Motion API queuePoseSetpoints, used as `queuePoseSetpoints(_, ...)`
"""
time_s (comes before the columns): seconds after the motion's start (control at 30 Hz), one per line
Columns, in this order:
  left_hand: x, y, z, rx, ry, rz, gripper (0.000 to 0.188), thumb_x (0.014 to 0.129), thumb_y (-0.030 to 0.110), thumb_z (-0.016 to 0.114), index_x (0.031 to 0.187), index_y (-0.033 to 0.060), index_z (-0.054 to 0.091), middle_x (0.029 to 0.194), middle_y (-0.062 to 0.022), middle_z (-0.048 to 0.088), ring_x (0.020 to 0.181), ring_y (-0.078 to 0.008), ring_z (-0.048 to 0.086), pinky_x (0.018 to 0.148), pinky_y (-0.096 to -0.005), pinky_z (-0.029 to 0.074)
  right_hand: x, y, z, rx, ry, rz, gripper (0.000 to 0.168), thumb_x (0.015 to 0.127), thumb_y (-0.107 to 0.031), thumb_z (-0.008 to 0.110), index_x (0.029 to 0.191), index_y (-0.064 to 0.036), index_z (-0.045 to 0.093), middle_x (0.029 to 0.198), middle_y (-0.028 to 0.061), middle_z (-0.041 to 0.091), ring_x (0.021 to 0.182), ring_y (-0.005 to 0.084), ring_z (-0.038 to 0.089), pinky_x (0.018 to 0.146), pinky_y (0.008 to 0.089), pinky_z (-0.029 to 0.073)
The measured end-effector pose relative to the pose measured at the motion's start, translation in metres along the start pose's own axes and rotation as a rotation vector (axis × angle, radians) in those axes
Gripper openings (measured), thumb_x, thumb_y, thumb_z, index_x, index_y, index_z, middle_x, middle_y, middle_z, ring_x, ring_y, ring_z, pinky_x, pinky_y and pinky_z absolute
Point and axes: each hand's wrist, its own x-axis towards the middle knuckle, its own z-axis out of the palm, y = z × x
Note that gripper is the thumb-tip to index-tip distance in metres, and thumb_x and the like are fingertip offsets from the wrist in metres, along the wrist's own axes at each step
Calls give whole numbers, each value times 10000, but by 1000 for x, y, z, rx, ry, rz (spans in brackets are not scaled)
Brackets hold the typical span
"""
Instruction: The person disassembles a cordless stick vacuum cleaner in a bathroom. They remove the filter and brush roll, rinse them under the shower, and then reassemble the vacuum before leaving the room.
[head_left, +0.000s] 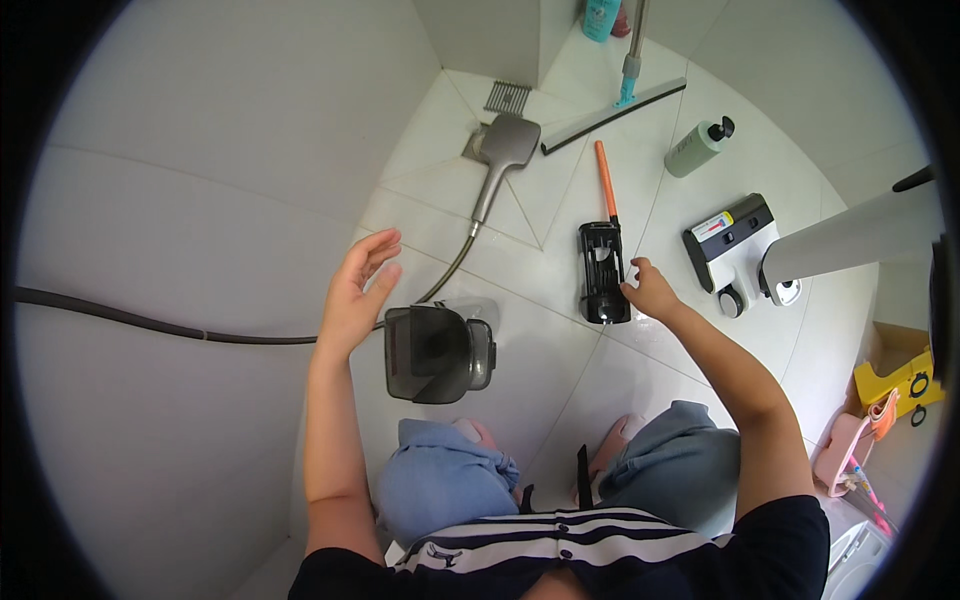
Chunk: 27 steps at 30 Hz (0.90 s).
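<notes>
My left hand (361, 291) is raised with fingers apart, holding nothing, just above and left of a smoky translucent plastic tank (431, 356). The tank stands on the floor tiles in front of my left knee. My right hand (651, 292) has its fingertips at the right edge of a black plastic frame part (602, 270) lying on the floor. They look to be touching it, but are not closed around it. An orange rod (606, 180) extends from the frame's far end.
A grey shower head (510, 142) with its hose (450, 270) lies by the floor drain (508, 97). Beyond are a squeegee (615, 116) and a green pump bottle (697, 150). A floor washer head (731, 240) stands right, its pale body (855, 232) leaning inward. A wall (172, 240) borders the left.
</notes>
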Motion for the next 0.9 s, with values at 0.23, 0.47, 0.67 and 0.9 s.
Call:
queuePoseSetpoints(0.23,-3,-233,13,297,-176,-395,464,829,277,623,1185,4,505,1112,-185,552,990,-261,543,857,-348,442,-2,-21,33,604,-348,430,914,748,-451,672,1367,8,181,1205,196,501,1030,254,536,784,377,477)
queuePoseSetpoints(0.47,56,-244,62,526,-244,-115,573,767,306,675,1178,-44,483,1074,-197,537,964,-307,544,819,-362,453,-4,-35,69,1032,-368,304,885,747,-315,735,1388,-48,187,1165,156,512,1045,227,521,858,346,448)
queuePoseSetpoints(0.67,77,-237,90,760,-204,20,457,755,224,647,1114,-5,482,1016,-199,551,909,-362,550,769,-431,452,-15,-55,83,877,-390,131,773,765,-274,720,1354,-8,297,1190,153,499,1090,225,501,902,327,422)
queuePoseSetpoints(0.9,70,-251,90,532,-55,-84,275,830,176,516,1024,-18,491,891,-220,576,825,-380,574,712,-428,453,9,-57,91,703,-160,-19,662,753,-290,731,1246,29,425,1048,149,575,957,214,556,833,320,451)
